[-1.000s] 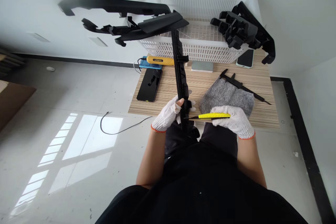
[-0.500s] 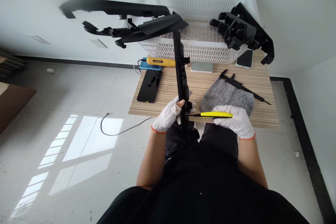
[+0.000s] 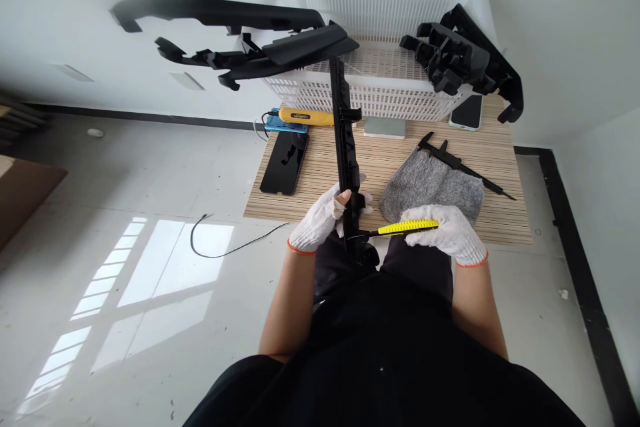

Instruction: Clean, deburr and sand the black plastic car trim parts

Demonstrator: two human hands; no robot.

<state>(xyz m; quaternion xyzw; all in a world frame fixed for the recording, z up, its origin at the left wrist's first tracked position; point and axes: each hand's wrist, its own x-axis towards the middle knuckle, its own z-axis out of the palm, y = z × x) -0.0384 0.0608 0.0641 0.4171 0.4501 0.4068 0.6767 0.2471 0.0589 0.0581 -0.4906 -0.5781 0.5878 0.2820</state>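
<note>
My left hand (image 3: 325, 213), in a white glove with an orange cuff, is closed around the lower part of a long black plastic trim piece (image 3: 345, 147). The piece stands lengthwise in front of me, its lower end over my lap. My gloved right hand (image 3: 447, 232) grips a yellow-handled deburring tool (image 3: 407, 227), with a thin dark shaft pointing left. Its tip meets the trim piece below my left hand; whether it presses in cannot be made out. A grey cloth (image 3: 433, 185) lies just beyond my right hand, with a black caliper (image 3: 453, 160) across it.
A white plastic basket (image 3: 400, 97) stands at the table's back. Black plastic parts rest on its left rim (image 3: 300, 50) and right rim (image 3: 457, 60). On the wooden table (image 3: 320, 177) lie a black phone (image 3: 285, 163), a yellow tool (image 3: 305, 116), a grey block (image 3: 385, 127) and another phone (image 3: 467, 112).
The deburring tool's tip has moved down along the trim piece towards me, and its handle now tilts slightly. My left hand and the trim piece have stayed almost still.
</note>
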